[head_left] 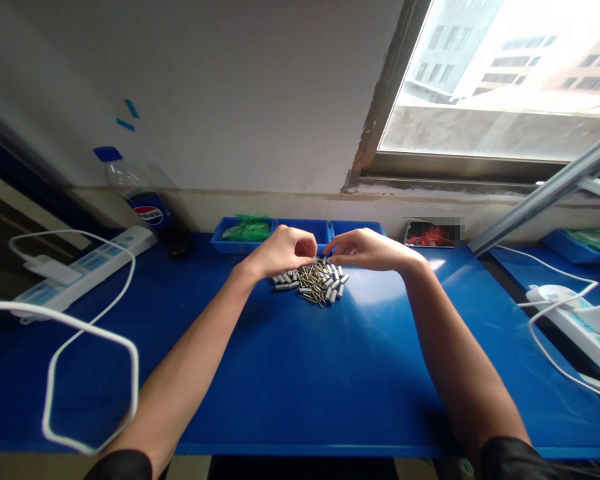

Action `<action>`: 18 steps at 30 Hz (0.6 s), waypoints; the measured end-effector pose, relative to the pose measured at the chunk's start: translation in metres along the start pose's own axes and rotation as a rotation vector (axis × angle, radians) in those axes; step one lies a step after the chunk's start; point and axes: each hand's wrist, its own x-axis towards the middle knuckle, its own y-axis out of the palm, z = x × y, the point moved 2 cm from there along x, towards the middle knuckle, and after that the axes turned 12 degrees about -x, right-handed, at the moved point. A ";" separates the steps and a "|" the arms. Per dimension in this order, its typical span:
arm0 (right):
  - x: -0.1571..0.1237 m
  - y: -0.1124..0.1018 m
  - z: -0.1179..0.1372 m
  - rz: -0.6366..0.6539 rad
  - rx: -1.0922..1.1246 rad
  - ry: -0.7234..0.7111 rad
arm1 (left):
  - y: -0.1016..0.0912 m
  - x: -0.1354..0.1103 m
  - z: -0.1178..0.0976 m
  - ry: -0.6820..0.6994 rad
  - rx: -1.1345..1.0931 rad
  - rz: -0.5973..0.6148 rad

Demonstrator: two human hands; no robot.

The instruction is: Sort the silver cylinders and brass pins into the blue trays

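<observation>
A pile of small silver metal cylinders (333, 294) and thin brass-coloured screw-like pins (310, 275) lies on the blue table. Over the pile's back left side is my left hand (286, 251), its thumb and fingers curled into a pinch. My right hand (367, 249) faces it from the right, fingers bent with the tips drawn toward the thumb. A small gap separates the two sets of fingertips. Whatever is between the fingertips of either hand is too small to make out.
Behind the hands stand blue bins (303, 230), the left one holding green packets (247, 229). A phone (429, 234) leans at the wall. To the left are a cola bottle (147, 210), a power strip (97, 263) and a looping white cable (136, 373). Another power strip (580, 320) lies right.
</observation>
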 end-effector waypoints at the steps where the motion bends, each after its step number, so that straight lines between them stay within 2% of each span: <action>1: 0.000 0.000 0.001 0.005 0.027 -0.007 | 0.000 0.001 -0.001 0.015 -0.011 -0.053; 5: 0.003 0.000 0.003 -0.053 0.193 -0.052 | 0.003 0.004 0.001 0.045 -0.054 -0.155; 11: 0.010 0.004 0.001 -0.170 0.402 -0.063 | 0.006 0.005 0.003 0.018 -0.016 -0.155; 13: 0.012 0.005 -0.004 -0.235 0.371 -0.023 | 0.007 0.004 0.006 -0.040 0.069 -0.101; 18: 0.012 0.001 -0.023 -0.514 0.159 0.174 | 0.014 0.001 0.019 -0.147 0.233 0.180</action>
